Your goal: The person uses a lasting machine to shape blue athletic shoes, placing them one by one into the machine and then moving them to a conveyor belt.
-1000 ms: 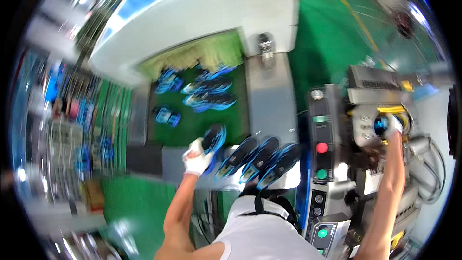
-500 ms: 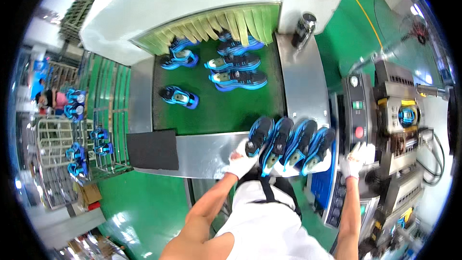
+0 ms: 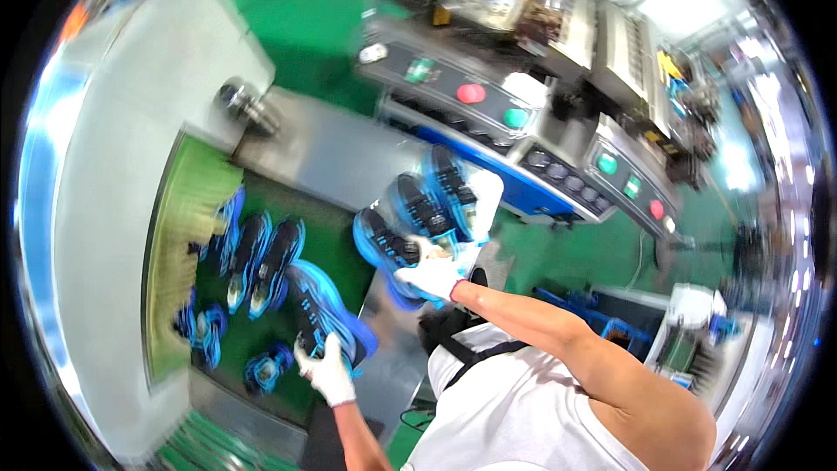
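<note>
My left hand (image 3: pixel 327 372), in a white glove, grips a black and blue sneaker (image 3: pixel 324 301) by one end. That shoe is held over the near edge of the green conveyor belt (image 3: pixel 336 214). My right hand (image 3: pixel 432 272), also gloved, has its fingers closed on the heel end of another sneaker (image 3: pixel 384 244) at the corner of the metal table. Two more matching sneakers, a middle one (image 3: pixel 423 205) and an outer one (image 3: pixel 451 183), lie side by side just beyond it. Motion blurs both of these.
Several sneakers (image 3: pixel 250 253) stand on the belt before a green strip curtain (image 3: pixel 187 253) in a white machine housing (image 3: pixel 113 209). A dark canister (image 3: pixel 244 106) rests on the metal side ledge (image 3: pixel 327 144). Machines with a button panel (image 3: pixel 453 87) stand beyond the table.
My view has swung to the right. My left hand has lifted a sneaker from the row over to the belt. My right hand has come from beside the machine panel onto another sneaker.
</note>
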